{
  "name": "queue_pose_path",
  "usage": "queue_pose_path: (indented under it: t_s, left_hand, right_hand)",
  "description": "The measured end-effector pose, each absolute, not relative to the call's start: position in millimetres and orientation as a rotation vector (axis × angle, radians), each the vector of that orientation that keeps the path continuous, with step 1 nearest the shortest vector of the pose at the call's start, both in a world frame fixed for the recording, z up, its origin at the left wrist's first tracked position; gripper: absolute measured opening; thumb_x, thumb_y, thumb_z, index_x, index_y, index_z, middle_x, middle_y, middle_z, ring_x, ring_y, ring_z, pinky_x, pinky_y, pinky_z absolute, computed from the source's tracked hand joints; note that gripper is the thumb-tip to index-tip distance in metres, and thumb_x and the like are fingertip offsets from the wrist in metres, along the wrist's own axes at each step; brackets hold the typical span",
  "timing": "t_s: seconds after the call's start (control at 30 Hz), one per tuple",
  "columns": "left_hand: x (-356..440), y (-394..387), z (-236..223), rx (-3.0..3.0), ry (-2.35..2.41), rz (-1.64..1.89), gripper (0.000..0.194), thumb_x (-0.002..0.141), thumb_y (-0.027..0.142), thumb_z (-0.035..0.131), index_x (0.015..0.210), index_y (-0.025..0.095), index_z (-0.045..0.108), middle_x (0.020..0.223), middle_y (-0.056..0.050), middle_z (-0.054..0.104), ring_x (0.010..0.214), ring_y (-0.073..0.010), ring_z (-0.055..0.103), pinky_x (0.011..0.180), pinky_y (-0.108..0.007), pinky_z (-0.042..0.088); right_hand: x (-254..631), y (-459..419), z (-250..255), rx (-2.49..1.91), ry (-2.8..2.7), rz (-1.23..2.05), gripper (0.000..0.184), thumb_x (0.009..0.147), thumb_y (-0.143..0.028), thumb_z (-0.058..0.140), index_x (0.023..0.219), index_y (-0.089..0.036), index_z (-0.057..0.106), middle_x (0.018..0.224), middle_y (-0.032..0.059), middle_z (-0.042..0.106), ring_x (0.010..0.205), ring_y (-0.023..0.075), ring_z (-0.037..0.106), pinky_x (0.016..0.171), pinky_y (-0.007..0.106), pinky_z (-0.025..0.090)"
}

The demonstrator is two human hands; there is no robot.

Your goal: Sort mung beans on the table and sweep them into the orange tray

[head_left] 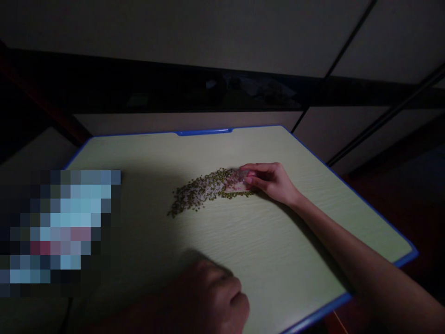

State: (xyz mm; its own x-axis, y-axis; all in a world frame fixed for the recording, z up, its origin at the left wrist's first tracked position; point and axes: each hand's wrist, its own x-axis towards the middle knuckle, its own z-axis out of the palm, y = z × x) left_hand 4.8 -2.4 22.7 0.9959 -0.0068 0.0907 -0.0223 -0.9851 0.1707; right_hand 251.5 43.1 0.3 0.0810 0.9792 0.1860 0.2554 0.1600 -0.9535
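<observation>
A curved band of small green beans (pixel 198 190), mixed with whitish grains that look like rice, lies on the pale table. At its right end my right hand (pixel 274 183) pinches a small flat pinkish piece (pixel 238 183), partly see-through, like a card or a plastic packet; its exact kind is unclear. This piece rests on or just above the beans and grains. My left hand (pixel 215 294) is curled into a fist near the front of the table, apart from the beans. Nothing shows in it, and its palm is hidden.
The pale table (pixel 146 153) has a blue rim and a blue handle (pixel 205 132) on its far edge. To the left is a bright, pixelated object (pixel 73 208). Behind the table stand light cabinet panels (pixel 174 37) with a dark open shelf (pixel 167 88). The room is dim.
</observation>
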Motion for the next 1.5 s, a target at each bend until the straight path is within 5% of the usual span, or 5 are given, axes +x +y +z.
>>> queue_pose_path:
  t_s: [1.5]
  left_hand:
    - [2,-4,22,2.980,-0.030,0.140,0.018,0.072,0.018,0.068,0.067,0.020,0.051,0.062,0.004,0.051,0.053,-0.0127,0.040,0.047,-0.030,0.030]
  right_hand:
    - [269,44,1,-1.368,-1.399,0.767,0.034,0.066,-0.022,0.071,0.097,-0.010,0.074,0.069,0.0040,0.068,0.056,0.0117,0.055,0.056,0.029,0.049]
